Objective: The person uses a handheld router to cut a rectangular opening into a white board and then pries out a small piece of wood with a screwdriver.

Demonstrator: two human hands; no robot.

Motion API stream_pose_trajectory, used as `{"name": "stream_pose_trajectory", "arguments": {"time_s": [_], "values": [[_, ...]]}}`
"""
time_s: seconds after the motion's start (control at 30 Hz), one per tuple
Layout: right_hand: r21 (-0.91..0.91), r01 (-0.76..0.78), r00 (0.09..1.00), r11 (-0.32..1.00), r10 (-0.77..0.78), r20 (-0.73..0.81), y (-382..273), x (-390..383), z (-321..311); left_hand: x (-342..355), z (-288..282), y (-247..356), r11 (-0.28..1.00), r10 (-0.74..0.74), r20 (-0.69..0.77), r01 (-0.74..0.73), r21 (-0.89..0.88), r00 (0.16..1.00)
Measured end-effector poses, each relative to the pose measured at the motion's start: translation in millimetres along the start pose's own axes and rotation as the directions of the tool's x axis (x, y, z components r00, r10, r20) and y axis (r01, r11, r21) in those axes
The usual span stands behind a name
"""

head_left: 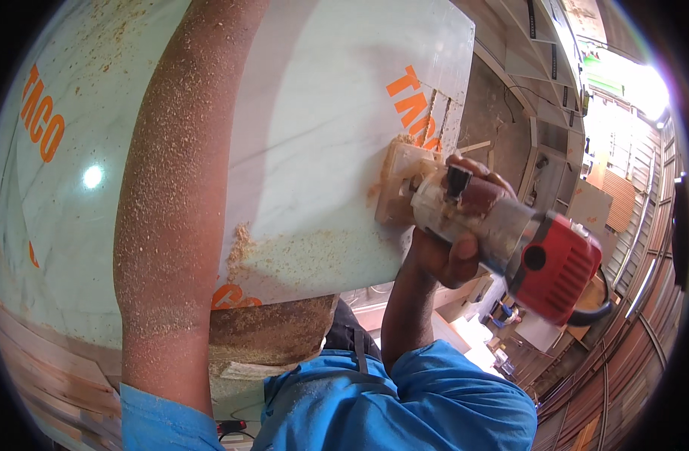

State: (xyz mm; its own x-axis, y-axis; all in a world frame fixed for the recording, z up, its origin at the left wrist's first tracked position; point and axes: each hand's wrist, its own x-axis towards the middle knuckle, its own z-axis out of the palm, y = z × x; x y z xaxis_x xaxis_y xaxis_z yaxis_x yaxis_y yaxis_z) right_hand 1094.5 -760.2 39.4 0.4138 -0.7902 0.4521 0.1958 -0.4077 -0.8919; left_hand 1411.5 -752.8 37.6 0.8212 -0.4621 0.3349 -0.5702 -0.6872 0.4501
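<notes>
A red and grey trim router [559, 263] lies tilted across the right part of a white, marble-patterned board [314, 165]. Its pale square base [396, 184] rests on the board's surface near the right end. My right hand [446, 255] is wrapped round the router's body, with the thumb on the near side and fingertips on the far side. Two narrow cut grooves [437, 113] run into the board beyond the base. My left forearm [175, 173], speckled with sawdust, reaches across the board; its hand lies outside the top of the picture.
Sawdust [241, 244] is piled and scattered over the board, which bears orange lettering. A rough brown slab [273, 327] shows below the near edge. Stacked wooden strips [51, 376] lie at lower left. White shelving [544, 60] stands at the upper right. A black cord [591, 314] leaves the router.
</notes>
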Motion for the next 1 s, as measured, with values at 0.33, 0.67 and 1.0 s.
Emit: {"name": "stream_pose_trajectory", "arguments": {"time_s": [0.33, 0.67, 1.0], "values": [[-0.031, -0.091, 0.996, 0.995, 0.092, 0.02, -13, 2, 0, 0, -4, 6, 0.999, -0.025, 0.011, 0.025, 0.024, 1.0], [0.103, -0.182, 0.982, 0.978, 0.186, -0.028, -10, 16, 6, -1, -9, 6, 1.0, -0.012, 0.055, 0.013, -0.019, 0.998], [0.171, -0.088, 0.995, 0.981, 0.081, 0.05, 16, 46, 7, -2, -7, -1, 0.996, 0.074, -0.014, -0.075, -0.057, 0.997]]}}
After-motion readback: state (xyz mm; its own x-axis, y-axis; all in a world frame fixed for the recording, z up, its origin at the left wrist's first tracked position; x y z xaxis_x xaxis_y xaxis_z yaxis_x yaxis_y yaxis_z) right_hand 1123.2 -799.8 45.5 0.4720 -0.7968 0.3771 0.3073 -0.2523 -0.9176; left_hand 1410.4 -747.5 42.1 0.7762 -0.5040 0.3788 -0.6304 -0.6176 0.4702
